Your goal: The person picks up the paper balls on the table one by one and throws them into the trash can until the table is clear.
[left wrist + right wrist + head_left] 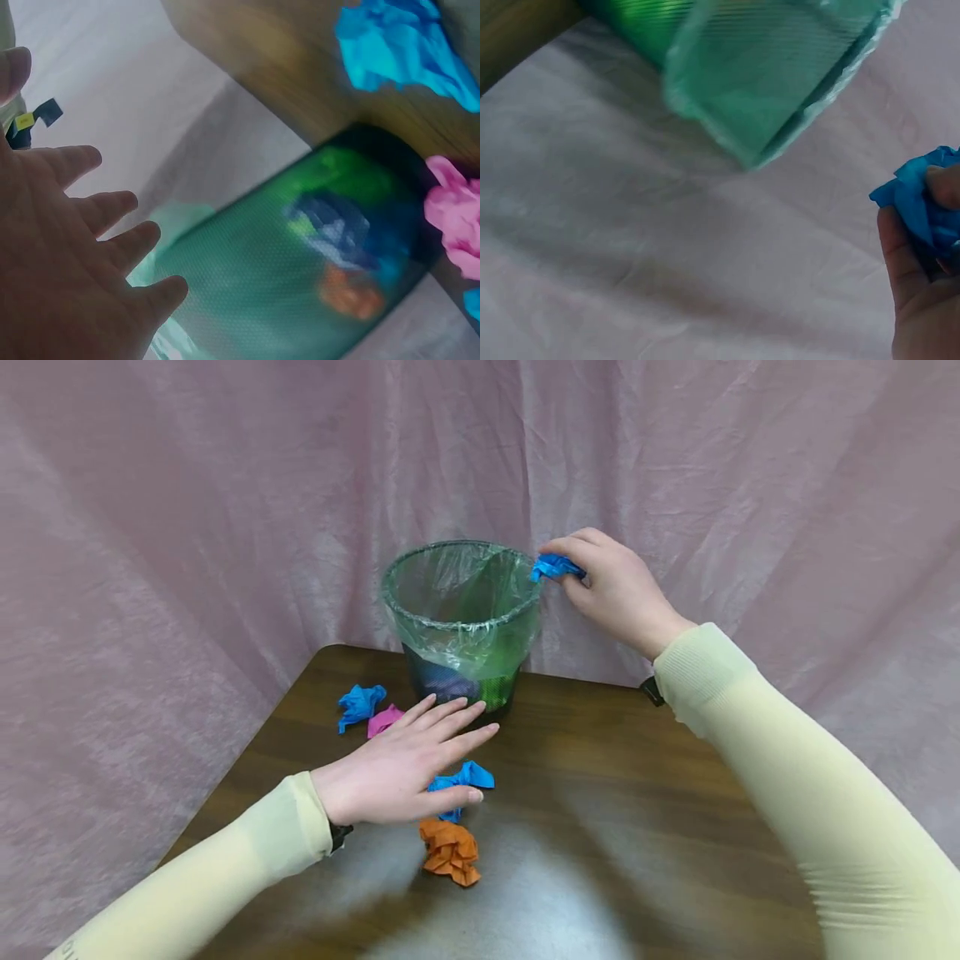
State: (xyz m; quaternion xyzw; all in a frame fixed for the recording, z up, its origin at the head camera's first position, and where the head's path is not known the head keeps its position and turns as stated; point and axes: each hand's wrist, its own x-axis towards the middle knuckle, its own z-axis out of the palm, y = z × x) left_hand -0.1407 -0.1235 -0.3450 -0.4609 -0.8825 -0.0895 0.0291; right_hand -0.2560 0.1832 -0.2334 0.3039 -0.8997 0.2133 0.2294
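My right hand (618, 589) pinches a crumpled blue paper (557, 567) beside the right rim of a mesh wastebasket (517, 689). In the right wrist view the same blue paper (922, 199) sits between thumb and fingers. A clear greenish plastic liner (457, 639) covers the basket's rim. My left hand (401, 764) is spread with straight fingers and holds nothing. It hovers over the table, partly hiding a pink crumpled paper (384, 721) and a blue one (472, 775). An orange crumpled paper (450, 852) lies nearer the front.
Another blue crumpled paper (361, 704) lies left of the basket. Through the mesh, the left wrist view shows blue and orange crumpled papers (351, 292) inside. The brown wooden table (637, 810) ends at a pinkish curtain (300, 485) behind and to the left.
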